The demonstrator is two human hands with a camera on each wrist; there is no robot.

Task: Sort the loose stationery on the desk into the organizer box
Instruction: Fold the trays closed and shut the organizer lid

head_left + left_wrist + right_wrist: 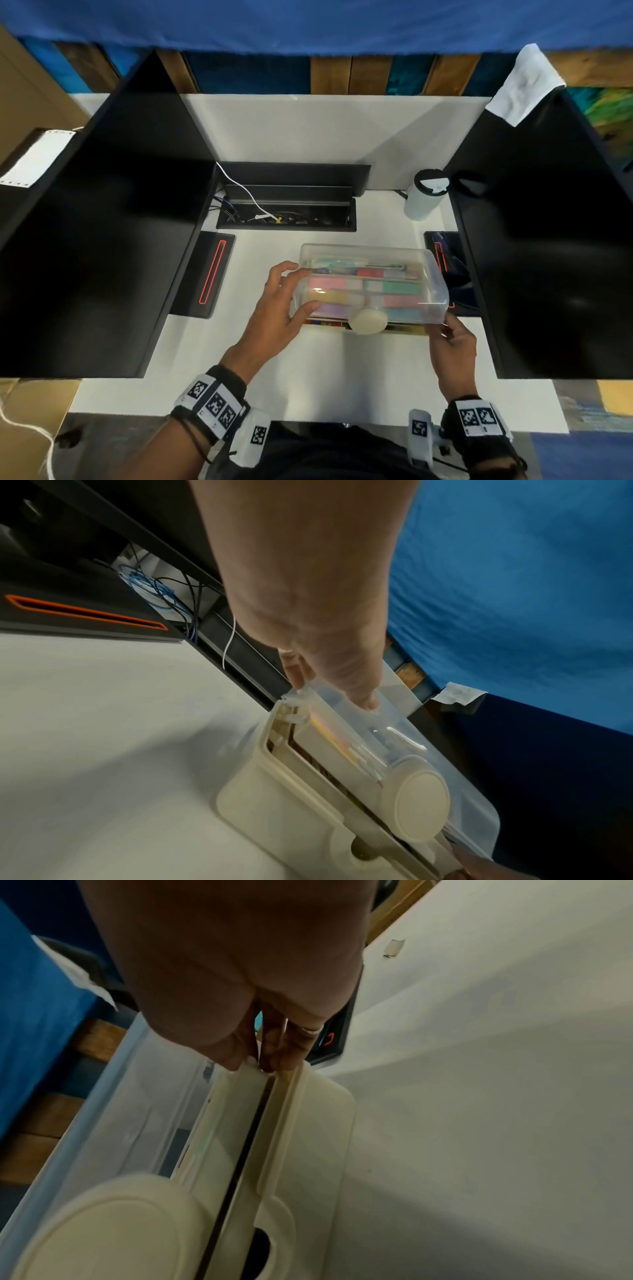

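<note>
The organizer box [404,329] has a cream base and stands mid-desk. Its translucent lid [373,255] lies tilted over it, front edge raised, leaving a dark gap above the base [274,804]. Colourful stationery [363,291] shows through the lid. A round cream knob [368,320] sits at the lid's front edge. My left hand [295,290] grips the lid's left end, thumb on top [363,696], fingers at the far corner. At the lid's front right corner my right hand [448,327] pinches the lid's rim [255,1064]. No loose stationery shows on the desk.
Two large black monitors [102,222] [555,240] flank the box. Their bases with red-lined slots [212,274] [442,260] stand beside it. An open cable tray [287,212] lies behind, and a white bottle [423,195] stands at the back right.
</note>
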